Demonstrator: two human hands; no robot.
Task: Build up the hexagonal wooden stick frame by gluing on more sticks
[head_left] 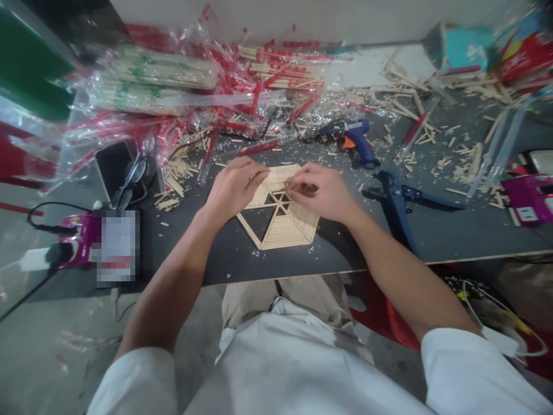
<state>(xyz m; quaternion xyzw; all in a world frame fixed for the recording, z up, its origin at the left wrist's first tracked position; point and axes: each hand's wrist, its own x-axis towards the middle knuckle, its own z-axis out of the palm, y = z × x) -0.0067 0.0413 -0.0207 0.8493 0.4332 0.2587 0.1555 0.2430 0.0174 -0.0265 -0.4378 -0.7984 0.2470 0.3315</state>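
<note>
On the dark tabletop lies a flat hexagonal panel of wooden sticks (289, 231), its wedges filled with rows of pale sticks. The lower-left wedge shows only its outline, with dark table inside. My left hand (237, 187) rests at the panel's upper-left side, fingers curled together at its edge. Near the centre, my right hand (323, 193) has its fingertips pinched over the spokes. Whatever small piece the right fingertips hold is too hidden to make out. A blue glue gun (356, 138) lies behind my right hand, and a blue-handled cutter (397, 202) is to its right.
Plastic-wrapped bundles of sticks (147, 78) are heaped at the back left. Cut stick scraps (175, 178) litter the table. At left are eyeglasses (135, 173) on a dark phone, a purple power strip (80, 239) and a blurred-out device (116, 248). A teal box (466, 47) stands back right.
</note>
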